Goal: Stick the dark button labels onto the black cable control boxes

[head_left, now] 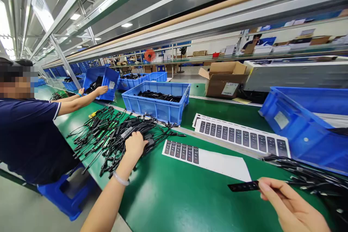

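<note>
My right hand (288, 203) pinches a black sticker label (243, 186) by one end, holding it above the green tabletop. My left hand (136, 145) reaches into a heap of black cables with small modules (108, 134), its fingers curled down among them; what they grip is hidden. A grey-faced module (126, 132) lies just beyond those fingers. Between my hands rests a white label sheet (223, 163), with several black labels at its left end and bare backing to the right. Behind it is a fuller stack of label sheets (241, 136).
A blue crate (156, 103) of black parts stands behind the heap. Another blue crate (307, 127) and a cable bundle (299, 174) are at right. At left, a co-worker (27, 127) holds a tilted blue crate (108, 83). An open cardboard box (225, 79) sits farther back.
</note>
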`<action>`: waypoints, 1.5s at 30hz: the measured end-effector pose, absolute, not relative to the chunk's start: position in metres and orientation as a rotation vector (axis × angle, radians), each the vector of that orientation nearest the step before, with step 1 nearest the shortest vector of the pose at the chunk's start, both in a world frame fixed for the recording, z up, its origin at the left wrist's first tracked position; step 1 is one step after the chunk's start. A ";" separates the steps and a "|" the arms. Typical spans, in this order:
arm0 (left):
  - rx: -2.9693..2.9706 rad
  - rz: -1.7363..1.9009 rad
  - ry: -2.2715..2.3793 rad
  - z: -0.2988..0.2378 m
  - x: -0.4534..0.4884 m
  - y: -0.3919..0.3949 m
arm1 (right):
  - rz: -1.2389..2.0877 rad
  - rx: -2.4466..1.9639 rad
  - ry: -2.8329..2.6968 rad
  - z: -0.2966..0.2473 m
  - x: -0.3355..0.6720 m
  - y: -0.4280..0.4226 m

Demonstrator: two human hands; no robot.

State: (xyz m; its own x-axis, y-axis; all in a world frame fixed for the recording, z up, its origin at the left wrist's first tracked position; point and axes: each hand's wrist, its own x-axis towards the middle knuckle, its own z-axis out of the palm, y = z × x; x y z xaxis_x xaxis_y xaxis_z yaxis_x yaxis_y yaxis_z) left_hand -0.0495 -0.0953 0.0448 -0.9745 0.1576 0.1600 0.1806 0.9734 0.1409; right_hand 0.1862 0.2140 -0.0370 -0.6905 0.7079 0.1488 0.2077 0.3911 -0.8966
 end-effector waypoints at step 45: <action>-0.187 -3.556 -2.507 -0.009 0.092 0.037 | 1.849 -0.427 -1.609 -0.020 0.203 0.194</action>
State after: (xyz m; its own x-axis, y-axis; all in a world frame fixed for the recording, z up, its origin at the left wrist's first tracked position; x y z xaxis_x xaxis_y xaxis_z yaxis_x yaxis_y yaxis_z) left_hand 0.0917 0.0371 -0.0094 -0.3476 0.7982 -0.4920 -0.7316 0.0973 0.6747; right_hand 0.2034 0.1940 -0.0204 -0.7411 0.6509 0.1646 -0.2530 -0.0436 -0.9665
